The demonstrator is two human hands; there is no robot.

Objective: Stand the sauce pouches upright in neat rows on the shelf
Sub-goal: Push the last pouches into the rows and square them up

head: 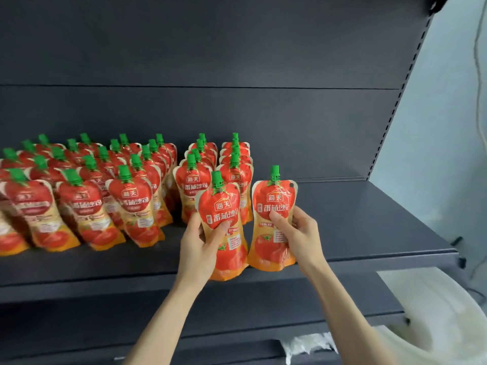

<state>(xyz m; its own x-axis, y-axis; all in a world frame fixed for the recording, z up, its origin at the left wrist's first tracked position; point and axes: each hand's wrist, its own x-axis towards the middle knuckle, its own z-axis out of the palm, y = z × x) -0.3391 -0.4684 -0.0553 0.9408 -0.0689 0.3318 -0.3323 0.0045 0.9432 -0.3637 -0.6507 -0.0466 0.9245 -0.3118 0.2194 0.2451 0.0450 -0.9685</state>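
Several red-and-orange tomato sauce pouches with green caps stand upright in rows (110, 191) on the left and middle of the dark grey shelf (369, 222). My left hand (201, 246) grips one pouch (224, 219) upright near the shelf's front edge, in front of the two rightmost rows (234, 164). My right hand (297, 233) holds a second pouch (274, 204) upright just to the right of it, its base at the shelf surface. The two held pouches are side by side and almost touch.
The right part of the shelf is bare up to its end, where a slotted upright post (400, 101) stands. A lower shelf (237, 312) lies below. A white plastic bag (442, 317) sits at the bottom right beside a pale wall.
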